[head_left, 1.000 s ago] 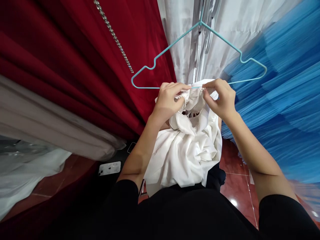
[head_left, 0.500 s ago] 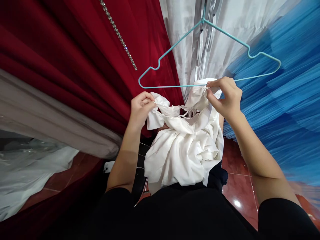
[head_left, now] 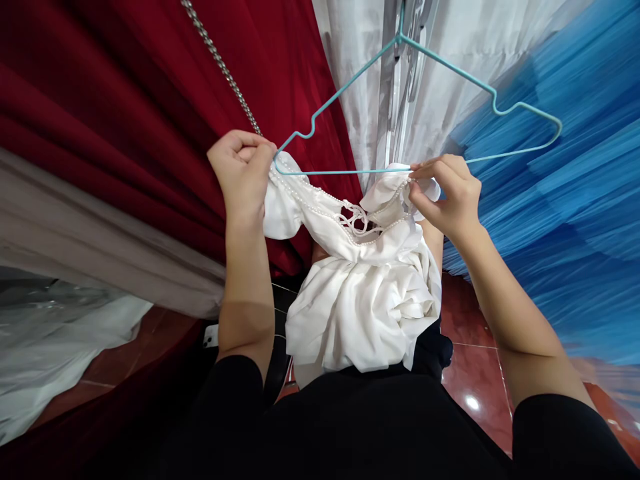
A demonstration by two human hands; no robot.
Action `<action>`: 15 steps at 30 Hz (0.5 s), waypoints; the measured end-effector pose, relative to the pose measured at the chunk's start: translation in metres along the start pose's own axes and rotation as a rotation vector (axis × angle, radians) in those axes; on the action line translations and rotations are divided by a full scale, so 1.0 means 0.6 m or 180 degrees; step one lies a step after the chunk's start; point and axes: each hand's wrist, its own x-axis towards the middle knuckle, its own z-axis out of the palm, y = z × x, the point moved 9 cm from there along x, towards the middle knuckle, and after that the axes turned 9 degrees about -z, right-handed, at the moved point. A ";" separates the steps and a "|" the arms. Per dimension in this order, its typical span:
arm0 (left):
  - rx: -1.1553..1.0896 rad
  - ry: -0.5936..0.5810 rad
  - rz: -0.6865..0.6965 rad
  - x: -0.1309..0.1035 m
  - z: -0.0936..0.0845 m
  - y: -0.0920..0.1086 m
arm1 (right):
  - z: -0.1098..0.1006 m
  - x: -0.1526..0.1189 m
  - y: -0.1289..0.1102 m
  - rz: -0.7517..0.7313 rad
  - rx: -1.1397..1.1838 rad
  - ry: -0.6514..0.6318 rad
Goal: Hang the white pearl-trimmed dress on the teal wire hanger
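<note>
1. Over the left side hang a red drape [head_left: 165,87], with a rhinestone strand [head_left: 225,71] against it, and a beige drape [head_left: 100,227]; nearer lies pale sheer fabric [head_left: 65,340].
2. At the far middle, a metal stand [head_left: 395,87] rises before a white drape [head_left: 350,80], while blue tulle [head_left: 565,173] fills the right, above red floor tiles [head_left: 475,373].
3. The left forearm partly covers a white phone [head_left: 211,335].
4. A light-blue hanger [head_left: 345,173] spans the space between the hands, its lower bar crossing behind the right fingers and its left corner close against the left fingertips.
5. The white dress [head_left: 350,307] lies between and nearer than the hands, skirt bunched near the black shirt [head_left: 380,427], bead-edged neckline and laces opened upward.
6. The left hand [head_left: 241,170] pinches its left shoulder edge, thumb against curled fingers.
7. The right hand [head_left: 450,193] pinches the beaded edge opposite, at the hanger's bar; whether the bar is also gripped cannot be told.
</note>
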 end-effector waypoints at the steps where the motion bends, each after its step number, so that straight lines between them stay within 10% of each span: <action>1: 0.0133 0.0079 0.0169 0.004 0.000 0.006 | 0.000 0.000 -0.001 -0.0010 0.0008 0.0011; 15: 0.1562 -0.0111 0.1601 -0.007 -0.005 0.063 | -0.002 -0.001 -0.002 0.0032 0.0097 0.0126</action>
